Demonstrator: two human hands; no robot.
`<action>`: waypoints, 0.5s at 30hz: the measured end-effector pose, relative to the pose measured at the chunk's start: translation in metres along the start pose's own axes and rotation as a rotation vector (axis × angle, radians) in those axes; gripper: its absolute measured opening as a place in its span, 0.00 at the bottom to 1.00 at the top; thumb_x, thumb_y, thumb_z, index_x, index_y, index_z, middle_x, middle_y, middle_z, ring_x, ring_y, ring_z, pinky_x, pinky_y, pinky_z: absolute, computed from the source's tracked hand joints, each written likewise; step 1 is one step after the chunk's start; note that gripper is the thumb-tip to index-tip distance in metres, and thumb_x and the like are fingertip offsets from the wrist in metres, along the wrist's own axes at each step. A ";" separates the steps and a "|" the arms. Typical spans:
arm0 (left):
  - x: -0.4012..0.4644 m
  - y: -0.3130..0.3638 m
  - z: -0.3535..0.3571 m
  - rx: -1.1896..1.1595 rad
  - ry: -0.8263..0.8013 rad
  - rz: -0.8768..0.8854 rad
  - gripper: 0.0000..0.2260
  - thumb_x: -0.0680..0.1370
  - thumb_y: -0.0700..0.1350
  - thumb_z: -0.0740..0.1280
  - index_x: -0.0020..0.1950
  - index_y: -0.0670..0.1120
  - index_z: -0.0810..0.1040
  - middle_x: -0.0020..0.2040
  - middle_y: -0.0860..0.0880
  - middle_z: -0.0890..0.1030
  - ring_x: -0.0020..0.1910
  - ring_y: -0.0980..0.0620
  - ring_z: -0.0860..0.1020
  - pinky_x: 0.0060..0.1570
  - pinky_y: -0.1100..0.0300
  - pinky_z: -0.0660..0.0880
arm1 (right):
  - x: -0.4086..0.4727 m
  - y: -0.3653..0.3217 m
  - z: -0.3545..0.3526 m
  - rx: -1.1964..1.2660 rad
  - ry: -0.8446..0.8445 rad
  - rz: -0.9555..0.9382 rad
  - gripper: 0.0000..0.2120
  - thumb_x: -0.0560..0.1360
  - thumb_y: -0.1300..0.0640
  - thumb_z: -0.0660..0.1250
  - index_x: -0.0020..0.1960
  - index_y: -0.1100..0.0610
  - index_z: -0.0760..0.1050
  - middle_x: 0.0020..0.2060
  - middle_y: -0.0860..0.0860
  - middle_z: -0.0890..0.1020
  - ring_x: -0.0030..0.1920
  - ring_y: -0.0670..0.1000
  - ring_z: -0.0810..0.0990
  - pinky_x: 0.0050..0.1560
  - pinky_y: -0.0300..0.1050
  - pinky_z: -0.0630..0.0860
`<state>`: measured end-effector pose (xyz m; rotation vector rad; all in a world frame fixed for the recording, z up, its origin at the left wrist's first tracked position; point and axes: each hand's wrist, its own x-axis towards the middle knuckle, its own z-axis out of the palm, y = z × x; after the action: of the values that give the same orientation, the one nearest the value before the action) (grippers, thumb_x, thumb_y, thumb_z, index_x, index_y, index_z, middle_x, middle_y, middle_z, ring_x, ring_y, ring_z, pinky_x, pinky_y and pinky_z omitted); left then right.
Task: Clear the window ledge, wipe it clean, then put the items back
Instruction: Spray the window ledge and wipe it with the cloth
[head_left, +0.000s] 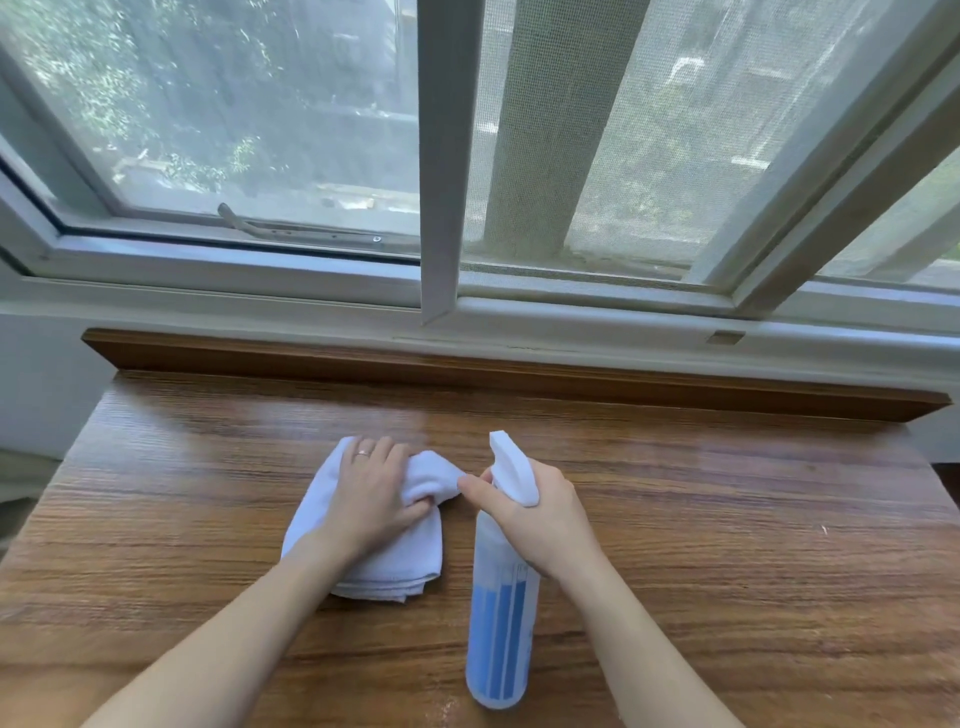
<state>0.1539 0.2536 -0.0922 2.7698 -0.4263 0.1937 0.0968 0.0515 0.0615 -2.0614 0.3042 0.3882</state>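
A folded white cloth (400, 566) lies on the wooden ledge (727, 545) in front of the window. My left hand (371, 493) rests on top of the cloth, its fingers and thumb bunching the upper fold. My right hand (540, 514) grips the neck of a spray bottle (501, 618), which has a white trigger head pointing toward the window and a clear body with blue liquid. The bottle is held just right of the cloth, its base toward me.
A raised wooden strip (467, 369) runs along the back of the ledge under the white window frame (441, 156). The window has glass on the left and a mesh screen (649, 130) on the right. The ledge ends at left and right edges.
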 end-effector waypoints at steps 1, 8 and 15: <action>0.005 0.000 0.000 0.006 -0.002 -0.008 0.24 0.64 0.61 0.63 0.47 0.43 0.78 0.41 0.46 0.77 0.41 0.41 0.76 0.50 0.51 0.63 | 0.000 0.000 0.000 -0.007 0.001 0.001 0.17 0.70 0.38 0.72 0.40 0.52 0.78 0.30 0.44 0.78 0.33 0.42 0.75 0.37 0.40 0.69; 0.059 -0.006 -0.004 0.050 -0.025 -0.104 0.27 0.63 0.61 0.59 0.49 0.42 0.79 0.42 0.44 0.78 0.42 0.39 0.76 0.51 0.47 0.67 | 0.003 0.002 0.000 -0.005 -0.009 0.003 0.17 0.71 0.38 0.72 0.40 0.52 0.78 0.29 0.41 0.78 0.31 0.40 0.74 0.37 0.39 0.69; 0.088 -0.009 -0.004 0.131 -0.126 -0.205 0.29 0.64 0.63 0.60 0.52 0.42 0.78 0.45 0.41 0.78 0.46 0.38 0.75 0.53 0.43 0.68 | -0.001 0.001 -0.004 -0.016 -0.010 -0.007 0.18 0.71 0.37 0.71 0.40 0.52 0.77 0.29 0.42 0.77 0.31 0.39 0.74 0.37 0.38 0.70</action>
<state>0.2397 0.2394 -0.0756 2.9406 -0.1621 -0.0019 0.0959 0.0473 0.0632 -2.0745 0.2882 0.3980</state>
